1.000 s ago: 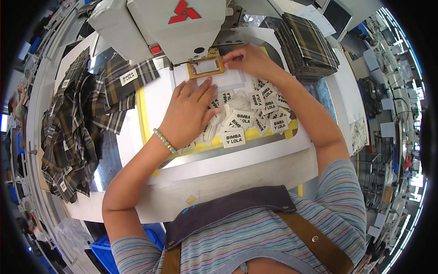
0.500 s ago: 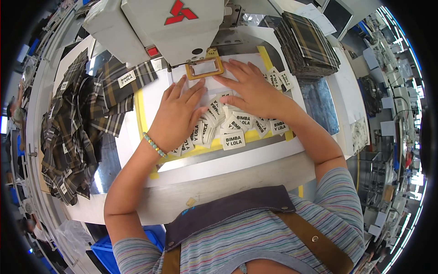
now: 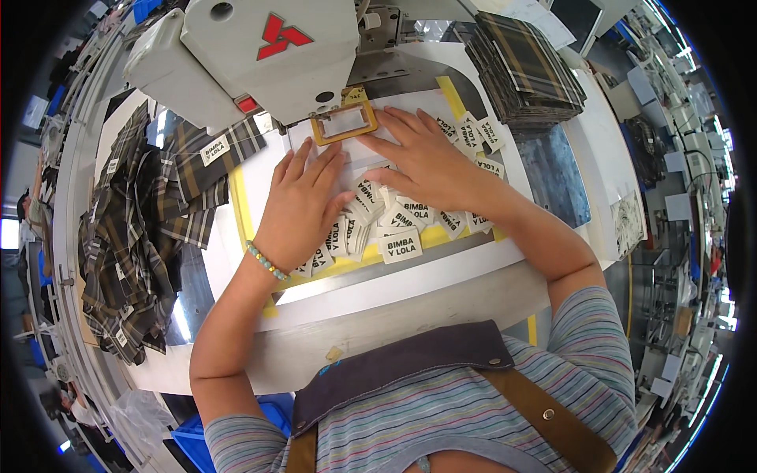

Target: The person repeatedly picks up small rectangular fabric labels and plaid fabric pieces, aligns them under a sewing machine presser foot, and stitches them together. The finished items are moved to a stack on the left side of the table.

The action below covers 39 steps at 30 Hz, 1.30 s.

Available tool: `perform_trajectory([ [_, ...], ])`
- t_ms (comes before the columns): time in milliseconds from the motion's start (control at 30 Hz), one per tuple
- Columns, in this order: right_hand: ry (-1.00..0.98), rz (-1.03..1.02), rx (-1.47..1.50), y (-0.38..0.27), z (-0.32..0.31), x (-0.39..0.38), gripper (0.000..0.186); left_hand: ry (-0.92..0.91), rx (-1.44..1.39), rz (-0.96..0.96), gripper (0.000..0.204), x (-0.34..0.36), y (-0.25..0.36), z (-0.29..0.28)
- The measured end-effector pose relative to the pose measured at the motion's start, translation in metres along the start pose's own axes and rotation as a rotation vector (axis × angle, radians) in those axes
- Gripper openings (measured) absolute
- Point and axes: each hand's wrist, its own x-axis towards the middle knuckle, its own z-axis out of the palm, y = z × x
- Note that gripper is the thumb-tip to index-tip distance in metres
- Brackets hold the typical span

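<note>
Laid the left hand (image 3: 301, 209) palm down at the left of some loose white labels (image 3: 400, 245), its grip spread, with the fingertips just short of the near left corner of a yellow frame (image 3: 347, 135). Laid the right hand (image 3: 434, 164) palm down over the right part of the labels, its grip spread likewise, with the upper fingertips just beside the frame's right end; could not tell whether touching it. Saw the frame directly at the near side of a pale machine head (image 3: 307, 75) bearing a red emblem, with a light rectangle inside its opening. Had the labels, marked in dark print, heaped between and below both hands, with several more beyond the right wrist. Saw yellow tape (image 3: 239, 209) along the left side of the white work surface. Noted crumpled checked fabric (image 3: 130, 229) at the far left of the counter (image 3: 410, 298), bearing labels, and a neat stack of checked fabric (image 3: 544, 71) at the upper right. Glimpsed a blue bin (image 3: 276, 416) below the near edge. Wore a beaded bracelet (image 3: 268, 262) on the left wrist.
</note>
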Motion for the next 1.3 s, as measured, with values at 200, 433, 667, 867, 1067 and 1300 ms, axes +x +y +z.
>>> perform_trajectory([
  [200, -0.005, 0.019, -0.03, 0.001, 0.002, -0.002, 0.06, -0.028, 0.007, -0.034, 0.057, 0.001, 0.002, 0.001],
  [433, -0.005, 0.021, -0.03, 0.001, 0.004, -0.001, 0.058, -0.01, -0.056, -0.038, 0.069, 0.008, 0.003, 0.013],
  [667, -0.007, 0.022, -0.03, 0.001, 0.005, -0.001, 0.058, -0.009, -0.063, -0.054, 0.072, 0.009, -0.002, 0.018],
  [867, -0.037, 0.019, -0.02, 0.014, -0.033, -0.004, 0.052, -0.029, -0.087, -0.075, 0.069, 0.013, 0.002, 0.015],
  [1067, 0.146, 0.346, -0.096, 0.031, -0.14, -0.035, 0.036, 0.004, 0.053, -0.006, 0.058, 0.006, 0.003, 0.004],
  [1300, 0.346, 0.329, -0.404, 0.087, -0.135, -0.086, 0.029, 0.031, -0.163, 0.15, 0.049, 0.012, 0.029, 0.004],
])
